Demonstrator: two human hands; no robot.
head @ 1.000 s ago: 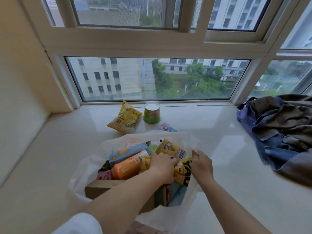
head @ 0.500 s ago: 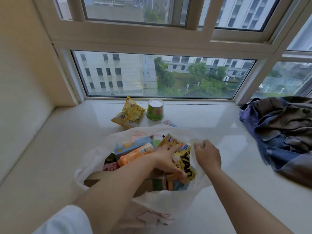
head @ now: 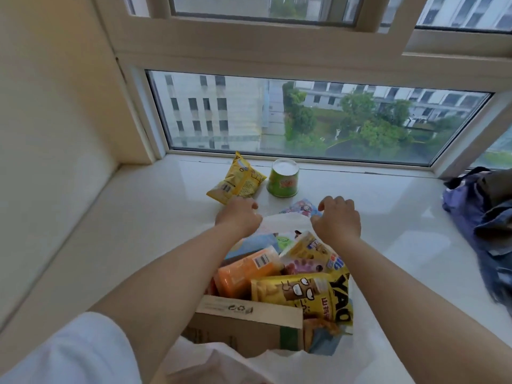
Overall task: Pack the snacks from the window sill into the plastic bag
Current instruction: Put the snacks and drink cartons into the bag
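Fingers on my left hand (head: 238, 217) curl loosely by the yellow snack packet (head: 236, 183), holding nothing. My right hand (head: 336, 220) hangs curled too, empty, over the white plastic bag (head: 282, 222). A green cup (head: 283, 177) waits on the window sill (head: 138, 217).

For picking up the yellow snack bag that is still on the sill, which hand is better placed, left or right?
Left, probably. The left hand is right at the near corner of the yellow snack bag, empty. The right hand is further away, over the small flat packet, with the green cup in between.
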